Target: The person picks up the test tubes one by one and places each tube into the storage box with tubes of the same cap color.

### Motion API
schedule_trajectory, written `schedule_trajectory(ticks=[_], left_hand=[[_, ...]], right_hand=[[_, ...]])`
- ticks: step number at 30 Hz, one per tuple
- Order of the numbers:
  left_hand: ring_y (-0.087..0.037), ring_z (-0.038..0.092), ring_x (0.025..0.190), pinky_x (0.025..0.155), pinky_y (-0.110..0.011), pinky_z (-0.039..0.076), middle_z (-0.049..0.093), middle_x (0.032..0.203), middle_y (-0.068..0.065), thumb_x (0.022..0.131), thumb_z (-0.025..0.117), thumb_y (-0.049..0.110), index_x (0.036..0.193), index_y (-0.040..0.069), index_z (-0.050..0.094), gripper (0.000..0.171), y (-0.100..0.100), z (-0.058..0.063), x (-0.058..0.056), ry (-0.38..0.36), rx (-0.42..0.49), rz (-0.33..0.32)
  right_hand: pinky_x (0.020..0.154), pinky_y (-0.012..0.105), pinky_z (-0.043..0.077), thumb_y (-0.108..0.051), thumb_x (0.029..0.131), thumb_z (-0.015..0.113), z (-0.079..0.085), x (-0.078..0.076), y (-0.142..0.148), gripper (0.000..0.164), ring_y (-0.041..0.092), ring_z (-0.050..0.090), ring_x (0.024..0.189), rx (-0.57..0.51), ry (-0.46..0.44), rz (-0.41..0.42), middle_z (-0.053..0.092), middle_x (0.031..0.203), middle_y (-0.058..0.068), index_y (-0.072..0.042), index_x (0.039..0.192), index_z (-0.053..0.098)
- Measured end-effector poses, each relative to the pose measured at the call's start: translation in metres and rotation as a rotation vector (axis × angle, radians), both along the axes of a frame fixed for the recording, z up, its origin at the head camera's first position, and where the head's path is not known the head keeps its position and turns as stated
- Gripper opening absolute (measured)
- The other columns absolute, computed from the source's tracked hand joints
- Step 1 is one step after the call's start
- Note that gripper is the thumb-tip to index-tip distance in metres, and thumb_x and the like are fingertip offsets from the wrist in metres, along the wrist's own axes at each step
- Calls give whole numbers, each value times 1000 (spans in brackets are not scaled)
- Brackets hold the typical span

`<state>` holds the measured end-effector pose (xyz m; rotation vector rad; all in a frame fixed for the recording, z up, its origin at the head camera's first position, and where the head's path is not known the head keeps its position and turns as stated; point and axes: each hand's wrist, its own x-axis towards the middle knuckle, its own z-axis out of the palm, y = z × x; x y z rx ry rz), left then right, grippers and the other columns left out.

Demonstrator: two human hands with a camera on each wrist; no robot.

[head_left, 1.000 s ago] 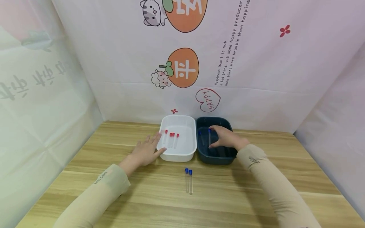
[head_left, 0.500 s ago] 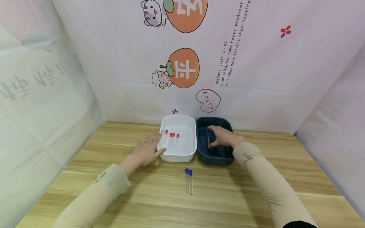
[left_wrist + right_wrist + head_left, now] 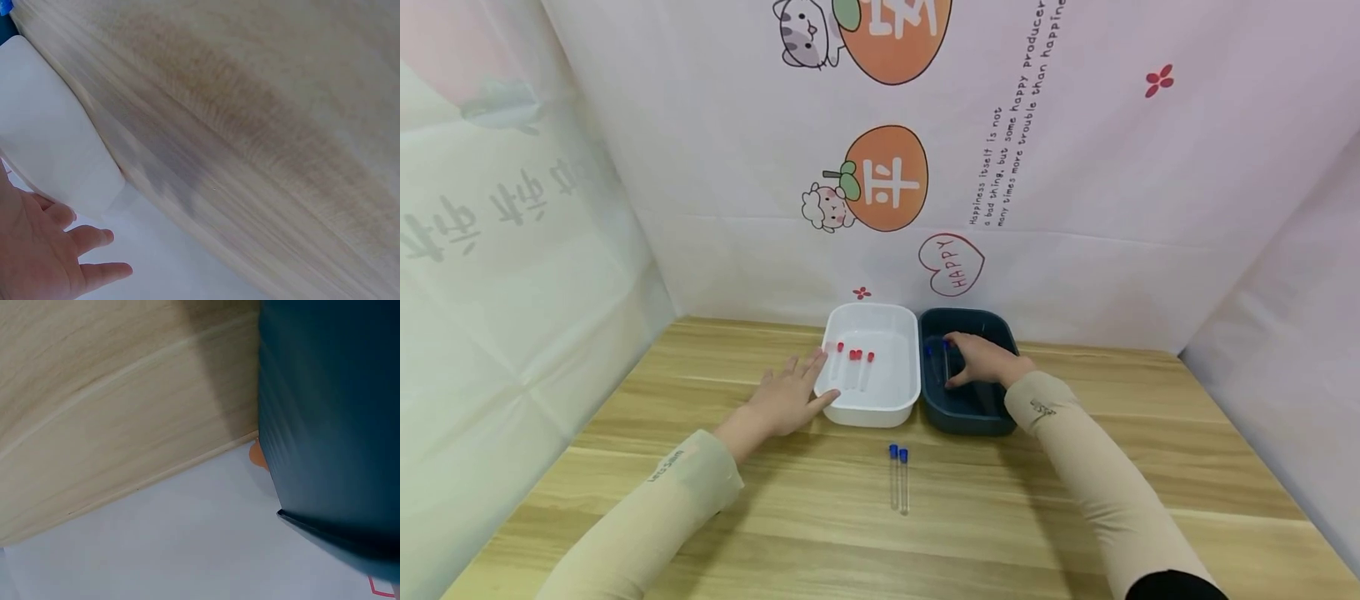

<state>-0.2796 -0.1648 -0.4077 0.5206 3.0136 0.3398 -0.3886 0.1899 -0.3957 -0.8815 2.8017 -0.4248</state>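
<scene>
My right hand (image 3: 983, 360) reaches over the dark blue bin (image 3: 972, 423) and holds a clear blue-capped test tube (image 3: 947, 367) between thumb and fingers. Beside it inside the bin lies another blue-capped tube (image 3: 929, 354). At the white bin (image 3: 867, 417), my left hand (image 3: 786, 400) rests at the left wall with fingers spread; the left wrist view also shows the left hand (image 3: 37, 250) against that bin. Several red-capped test tubes (image 3: 870, 358) lie in the white bin. The right wrist view has only the dark bin's outer wall (image 3: 331, 425), with the hand hidden.
Two blue-capped test tubes (image 3: 893, 479) lie side by side on the wooden table (image 3: 805, 533), in front of the bins. The bins stand next to each other near a printed cloth backdrop (image 3: 1075, 283). Cloth also hangs at both sides.
My right hand has shifted slightly left within the dark bin with the tube, closer to the other blue-capped tube there. My left hand stays at the white bin.
</scene>
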Motion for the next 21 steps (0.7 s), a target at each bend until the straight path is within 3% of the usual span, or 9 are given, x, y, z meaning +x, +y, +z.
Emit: schedule_trajectory(ticks=[14,21], left_hand=[[-48,19,151,112,-75,19,16,170,-11,106,40,58,165,6,15,82,-1,2,-1,12,-9,-2],[-47,18,151,113,-75,17,15,170,-10,106,38,60,165,7,14,83,-2,1,-1,-2,-14,-3]], right_hand=[[115,54,35,-27,85,86,-2,-2,0,88,43,47,136,46,-20,-14,52,143,30,12,149,38],[119,56,27,-29,87,84,-6,-2,1,89,45,40,142,61,-63,-35,48,148,29,9,152,37]])
